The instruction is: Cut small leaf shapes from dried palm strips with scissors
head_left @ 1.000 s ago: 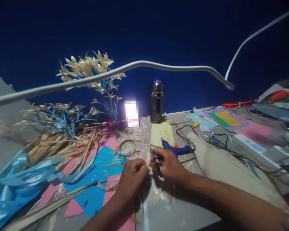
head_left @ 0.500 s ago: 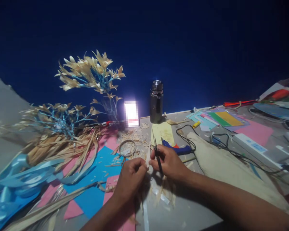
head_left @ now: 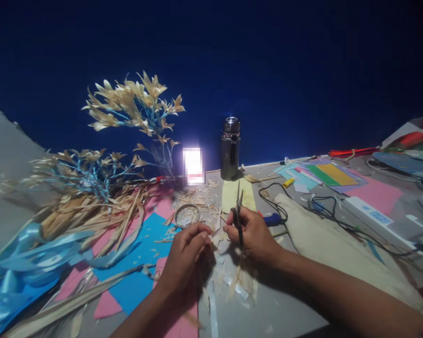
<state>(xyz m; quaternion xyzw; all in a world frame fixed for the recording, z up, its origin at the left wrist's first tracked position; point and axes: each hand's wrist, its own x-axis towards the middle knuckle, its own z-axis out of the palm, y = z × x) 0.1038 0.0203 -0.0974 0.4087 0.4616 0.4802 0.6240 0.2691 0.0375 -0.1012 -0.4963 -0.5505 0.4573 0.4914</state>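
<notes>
My right hand (head_left: 255, 232) is closed round a pair of dark scissors (head_left: 237, 220), their slightly parted blades pointing up and away from me. Between my two hands stretches a small pale strip (head_left: 217, 231), thin like a piece of dried husk. The fingertips of my left hand (head_left: 190, 249) pinch one end of it, and my right thumb and fingertip meet the other end. Just beyond my left hand lies a round ring (head_left: 186, 216) among shavings. Behind my right hand a blue glue gun (head_left: 273, 219) is partly hidden.
A dark flask (head_left: 230, 150) stands at the back beside a bright blurred light (head_left: 193, 166). Pale flowers on blue stems (head_left: 134, 103) rise at left, above dried husk strips and blue ribbon (head_left: 38, 258). On the right lie a beige cloth (head_left: 324, 234), cables and a white power strip (head_left: 370, 216).
My hands have drawn slightly apart, so the pale strip now shows between them. The scissors have shifted right and turned more upright, and my right hand covers more of the glue gun.
</notes>
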